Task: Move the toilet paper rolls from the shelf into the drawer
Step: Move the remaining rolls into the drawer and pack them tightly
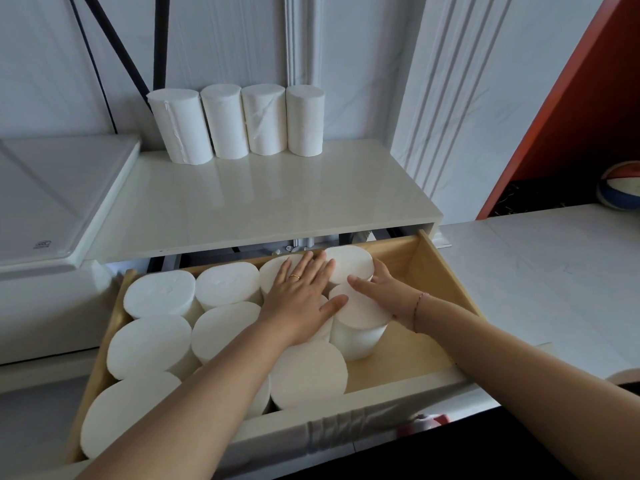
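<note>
Step in hand: a roll (360, 327) is being settled into the right part of the drawer (440, 271); this is judged to be the packing-in step, not a fresh pick.
Left hand: the left hand (301, 292) is laid flat, fingers straight and spread, and is pressed on the tops of the rolls in the middle of the drawer; nothing is gripped by it.
Right hand: the right hand (381, 284) is wrapped round the top edge of the roll, with the thumb laid across its upper face and the fingers tucked down at its far side, beside the back roll (349, 263).
Roll in hand: it is stood upright, touching its neighbours on the left, with bare drawer floor to its right.
Stored rolls (156, 344): they are stood upright in close rows that fill the left and middle of the drawer.
Shelf rolls (239, 123): four are stood upright in a touching row at the back of the shelf (277, 202), above and beyond the drawer, well apart from both hands.
Progress: the task is judged well advanced, but four rolls are not yet moved.
Next move: the roll is to be let go, and the hands are to be raised over the drawer's back wall to the shelf row; the bare strip at the right looks like the place for what is fetched.
</note>
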